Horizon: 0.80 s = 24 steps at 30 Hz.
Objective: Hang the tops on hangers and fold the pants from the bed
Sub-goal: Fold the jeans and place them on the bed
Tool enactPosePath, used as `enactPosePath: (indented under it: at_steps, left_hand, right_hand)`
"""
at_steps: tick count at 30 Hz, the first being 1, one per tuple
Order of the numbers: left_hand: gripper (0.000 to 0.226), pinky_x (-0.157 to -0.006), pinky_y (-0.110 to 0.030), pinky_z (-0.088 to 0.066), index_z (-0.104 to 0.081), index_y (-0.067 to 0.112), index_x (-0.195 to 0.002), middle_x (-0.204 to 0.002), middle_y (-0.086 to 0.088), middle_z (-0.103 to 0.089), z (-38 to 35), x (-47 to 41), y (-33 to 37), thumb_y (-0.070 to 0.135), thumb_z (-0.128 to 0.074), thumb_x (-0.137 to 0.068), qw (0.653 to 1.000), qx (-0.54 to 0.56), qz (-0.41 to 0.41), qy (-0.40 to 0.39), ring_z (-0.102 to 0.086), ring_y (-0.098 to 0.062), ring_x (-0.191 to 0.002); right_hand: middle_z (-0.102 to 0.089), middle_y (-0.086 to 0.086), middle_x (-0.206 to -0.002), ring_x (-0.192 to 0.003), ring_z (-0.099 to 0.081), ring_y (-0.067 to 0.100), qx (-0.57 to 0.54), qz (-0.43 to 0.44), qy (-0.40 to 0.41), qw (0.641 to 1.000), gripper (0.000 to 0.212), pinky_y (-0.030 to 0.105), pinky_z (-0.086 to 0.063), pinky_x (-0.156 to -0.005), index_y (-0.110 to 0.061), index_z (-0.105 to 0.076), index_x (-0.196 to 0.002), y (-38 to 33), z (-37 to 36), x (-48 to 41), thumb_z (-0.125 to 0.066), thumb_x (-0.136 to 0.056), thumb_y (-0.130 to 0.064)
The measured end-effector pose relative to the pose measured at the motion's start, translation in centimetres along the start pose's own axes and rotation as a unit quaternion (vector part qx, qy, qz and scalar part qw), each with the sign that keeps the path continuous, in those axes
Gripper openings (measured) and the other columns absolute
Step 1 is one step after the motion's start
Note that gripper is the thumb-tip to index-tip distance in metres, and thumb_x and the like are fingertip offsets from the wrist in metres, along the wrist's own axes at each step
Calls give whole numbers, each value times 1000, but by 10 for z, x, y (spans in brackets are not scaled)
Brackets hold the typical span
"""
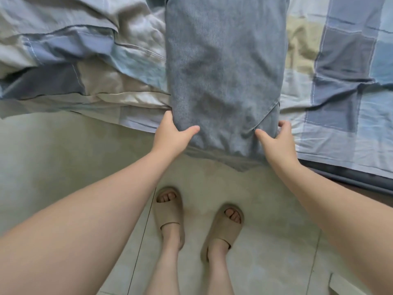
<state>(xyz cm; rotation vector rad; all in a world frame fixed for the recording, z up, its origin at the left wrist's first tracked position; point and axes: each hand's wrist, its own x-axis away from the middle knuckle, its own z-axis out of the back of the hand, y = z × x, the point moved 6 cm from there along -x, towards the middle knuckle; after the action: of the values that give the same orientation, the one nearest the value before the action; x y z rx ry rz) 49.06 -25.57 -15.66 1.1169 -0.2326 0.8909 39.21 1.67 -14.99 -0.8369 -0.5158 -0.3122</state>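
Denim pants [225,67] laid lengthwise over the bed edge [136,122], near end pinched at each corner by left hand [170,137] and right hand [278,141]; carry both corners forward evenly for a square fold

The pants [223,71] lie on the bed [340,135] straight ahead of you, their near end overhanging its edge. A rumpled quilt [74,60] lies left of them; your slippers [170,207] stand on the floor [63,150] below.

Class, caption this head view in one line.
Left hand and right hand grip the near end of blue pants on the bed.
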Motion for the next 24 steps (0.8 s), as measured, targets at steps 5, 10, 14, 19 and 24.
enactPosePath:
  at_steps: [5,10,14,19,24]
  left_hand:
    - [48,-98,-40,-53,-65,14,-121,-114,1,-72,-9,19,-15,20,-84,-77,995,51,46,-68,-68,-16,-106]
    - [32,-75,-20,-58,-73,16,-104,-99,2,-77,-9,55,-36,11,-86,-76,979,96,111,-139,-73,-10,-89]
    - [27,-61,-12,-53,-72,22,-94,-82,14,-77,-5,83,-29,14,-88,-74,963,112,151,-195,-73,0,-77]
    - [77,-91,-36,-58,-70,12,-116,-102,-1,-78,16,129,-8,42,-90,-48,953,113,192,-206,-75,-17,-93]
    - [76,-94,-38,-55,-69,17,-117,-105,2,-77,61,173,27,49,-84,-50,954,101,192,-207,-73,-18,-98]
  right_hand:
    - [-71,1,-113,-104,-67,19,-58,-17,-32,998,36,47,-53,-97,-17,-63,-116,13,-8,24,-76,-84,-27]
    - [-75,0,-106,-99,-71,18,-61,-63,-105,991,29,43,-56,-94,-19,-69,-108,37,-6,56,-81,-81,-18]
    - [-76,3,-105,-95,-72,17,-89,-113,-143,979,28,36,-58,-87,-17,-71,-101,38,6,81,-85,-78,-16]
    - [-79,-3,-94,-95,-74,18,-127,-186,-155,962,25,35,-58,-88,-18,-74,-96,26,38,125,-87,-75,-20]
    - [-78,9,-100,-99,-73,30,-136,-242,-171,945,24,49,-54,-98,-11,-74,-99,-7,79,185,-83,-78,-17]
